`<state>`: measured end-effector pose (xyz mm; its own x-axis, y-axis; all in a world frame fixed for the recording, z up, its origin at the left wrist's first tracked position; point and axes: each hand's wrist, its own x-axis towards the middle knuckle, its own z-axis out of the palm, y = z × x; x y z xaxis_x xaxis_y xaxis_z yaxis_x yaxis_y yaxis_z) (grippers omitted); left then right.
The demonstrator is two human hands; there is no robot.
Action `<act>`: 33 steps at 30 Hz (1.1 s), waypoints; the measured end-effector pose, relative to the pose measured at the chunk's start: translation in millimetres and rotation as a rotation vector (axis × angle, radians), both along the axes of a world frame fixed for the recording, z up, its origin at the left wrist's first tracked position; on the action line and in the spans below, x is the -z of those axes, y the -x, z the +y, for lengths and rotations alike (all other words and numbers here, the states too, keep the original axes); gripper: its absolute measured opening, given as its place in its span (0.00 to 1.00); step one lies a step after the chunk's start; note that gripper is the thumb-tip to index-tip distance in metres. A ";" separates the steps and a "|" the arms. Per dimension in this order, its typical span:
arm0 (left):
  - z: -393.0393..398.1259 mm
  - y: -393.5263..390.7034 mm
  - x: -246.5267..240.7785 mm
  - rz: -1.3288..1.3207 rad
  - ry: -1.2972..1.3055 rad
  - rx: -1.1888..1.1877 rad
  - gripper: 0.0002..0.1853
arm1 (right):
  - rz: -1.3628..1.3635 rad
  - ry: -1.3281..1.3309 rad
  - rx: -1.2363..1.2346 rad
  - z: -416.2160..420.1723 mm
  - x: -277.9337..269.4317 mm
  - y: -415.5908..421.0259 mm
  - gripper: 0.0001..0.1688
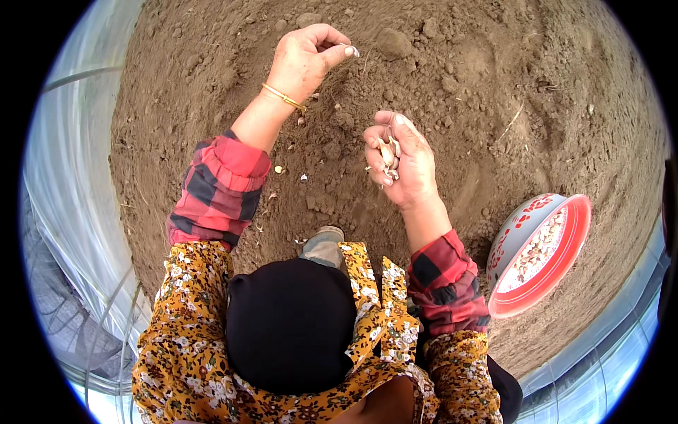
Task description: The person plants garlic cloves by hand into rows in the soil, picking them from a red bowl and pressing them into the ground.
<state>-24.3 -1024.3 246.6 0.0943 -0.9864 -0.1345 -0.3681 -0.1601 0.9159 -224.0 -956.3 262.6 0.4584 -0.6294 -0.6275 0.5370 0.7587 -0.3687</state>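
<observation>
My left hand [307, 61] reaches out over the bare soil, a garlic clove [356, 52] pinched between thumb and forefinger. Only the clove's tip shows past the thumb. To the right and nearer my body, my right hand [410, 159] is turned palm up, its fingers curled around several garlic cloves [388, 153]. Between my arms, scattered cloves sit on or in the soil [328, 175], among them a pale yellowish one [278, 169] and a whitish one [303, 177].
At the right, a red-rimmed basin [580, 212] with red patterns outside holds many garlic cloves [540, 249]. Plastic sheeting [74, 159] borders the soil at the left; more sheeting [598, 344] runs along the lower right. Clods [394, 43] lie ahead. My shoe [323, 246] is below.
</observation>
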 end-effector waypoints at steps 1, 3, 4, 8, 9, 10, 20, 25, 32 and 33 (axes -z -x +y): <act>-16.7 -4.5 17.2 -0.133 0.044 -0.028 0.06 | -0.022 -0.047 0.021 -0.9 -0.3 0.7 0.20; -42.6 -8.8 42.7 -0.402 0.101 0.011 0.06 | -0.066 -0.140 0.063 -2.2 -1.6 2.3 0.20; -52.6 -9.1 55.3 -0.484 0.129 0.046 0.06 | -0.089 -0.136 0.072 -3.2 -2.9 3.7 0.20; -75.4 -5.2 88.5 -0.814 0.241 0.185 0.04 | -0.174 -0.122 0.075 -4.7 -3.9 12.1 0.22; -78.4 -2.1 87.9 -0.839 0.239 0.222 0.04 | -0.194 -0.119 0.072 -4.9 -2.6 14.5 0.23; -81.0 -0.2 86.2 -0.866 0.236 0.255 0.04 | -0.213 -0.102 0.082 -4.2 -0.2 16.5 0.23; 19.2 27.0 -7.8 0.195 -0.090 0.189 0.10 | -0.313 0.012 0.102 -5.1 -10.1 9.9 0.28; 62.4 33.9 -30.1 0.898 -0.315 0.281 0.10 | -0.364 -0.013 0.026 -3.4 -12.7 -4.9 0.33; 38.5 -0.2 -3.1 0.747 -0.244 -0.088 0.11 | -0.247 -0.088 -0.016 -2.0 -17.1 -14.5 0.35; 25.7 -15.4 5.0 0.576 -0.202 -0.194 0.11 | -0.245 -0.088 -0.020 -2.9 -17.7 -13.0 0.32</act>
